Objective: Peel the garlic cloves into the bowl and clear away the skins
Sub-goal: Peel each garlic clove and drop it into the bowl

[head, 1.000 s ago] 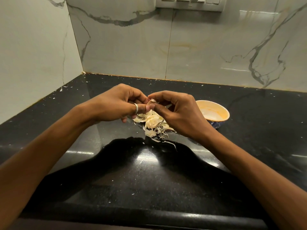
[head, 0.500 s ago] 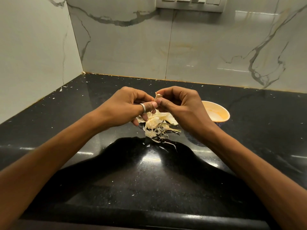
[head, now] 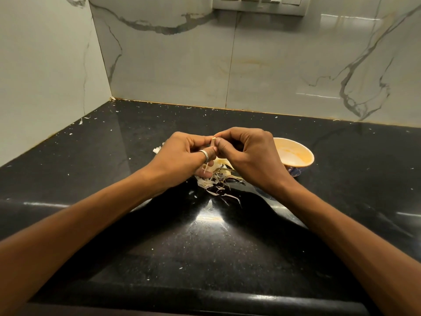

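Observation:
A small garlic clove (head: 213, 140) shows only its pale tip between my two hands, above the counter's middle. My left hand (head: 184, 156), with a ring on one finger, grips the clove from the left. My right hand (head: 248, 153) pinches its top from the right, fingers curled. Under both hands lies a pile of papery garlic skins (head: 216, 179) on the black counter. A small orange bowl (head: 296, 153) stands just right of my right hand, partly hidden by it; its contents cannot be made out.
The black granite counter (head: 114, 179) meets marble walls at the back and left. Tiny skin flecks (head: 80, 120) are scattered along the left edge and back. A switch panel (head: 259, 5) sits high on the back wall. The rounded front edge runs across the bottom.
Both hands have risen slightly and drawn closer over the skins, the clove now held higher between the fingertips. A thin skin strip hangs below my left fingers.

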`<state>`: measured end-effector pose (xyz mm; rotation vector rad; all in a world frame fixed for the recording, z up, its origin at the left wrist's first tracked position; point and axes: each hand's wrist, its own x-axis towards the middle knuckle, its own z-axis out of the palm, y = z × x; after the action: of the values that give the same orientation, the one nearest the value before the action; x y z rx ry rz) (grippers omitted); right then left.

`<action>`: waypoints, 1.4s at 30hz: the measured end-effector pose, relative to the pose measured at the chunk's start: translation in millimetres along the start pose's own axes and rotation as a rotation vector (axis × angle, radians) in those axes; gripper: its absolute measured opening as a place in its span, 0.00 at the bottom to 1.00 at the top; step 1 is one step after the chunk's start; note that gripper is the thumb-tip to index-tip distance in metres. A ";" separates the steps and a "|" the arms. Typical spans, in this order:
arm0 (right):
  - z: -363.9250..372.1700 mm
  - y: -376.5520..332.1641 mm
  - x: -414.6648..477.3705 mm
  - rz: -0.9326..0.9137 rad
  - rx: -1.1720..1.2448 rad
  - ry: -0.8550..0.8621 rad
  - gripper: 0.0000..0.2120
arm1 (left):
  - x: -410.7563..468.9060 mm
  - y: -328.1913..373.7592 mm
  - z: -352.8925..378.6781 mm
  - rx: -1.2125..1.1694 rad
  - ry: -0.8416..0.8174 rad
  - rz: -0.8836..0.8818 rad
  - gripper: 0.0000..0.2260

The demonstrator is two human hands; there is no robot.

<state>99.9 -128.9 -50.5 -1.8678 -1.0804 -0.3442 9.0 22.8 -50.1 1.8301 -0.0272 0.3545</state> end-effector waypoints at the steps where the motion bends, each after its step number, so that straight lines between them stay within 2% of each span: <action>1: -0.1 -0.3 -0.2 -0.011 -0.010 0.003 0.06 | 0.2 -2.4 0.8 0.026 0.013 0.020 0.10; 12: 1.7 4.4 -2.8 -0.021 0.010 -0.038 0.06 | 0.0 -20.4 1.9 0.343 0.141 0.178 0.07; 25: 7.0 2.4 -9.0 -0.046 -0.018 0.029 0.06 | -0.9 -22.5 1.7 0.434 0.180 0.238 0.08; 34: 11.6 1.2 -7.4 0.041 0.052 0.070 0.08 | -2.9 -18.9 4.2 0.427 0.211 0.264 0.07; 38: 13.9 2.8 -6.1 0.171 0.230 0.062 0.07 | -2.3 -19.6 4.0 0.468 0.238 0.288 0.05; 42: 15.2 5.8 -5.5 0.229 0.312 0.038 0.08 | 0.0 -22.2 3.1 0.509 0.262 0.304 0.07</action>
<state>98.4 -120.5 -65.4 -1.6744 -0.8308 -0.0724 14.1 26.3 -71.6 2.2693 -0.0364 0.8769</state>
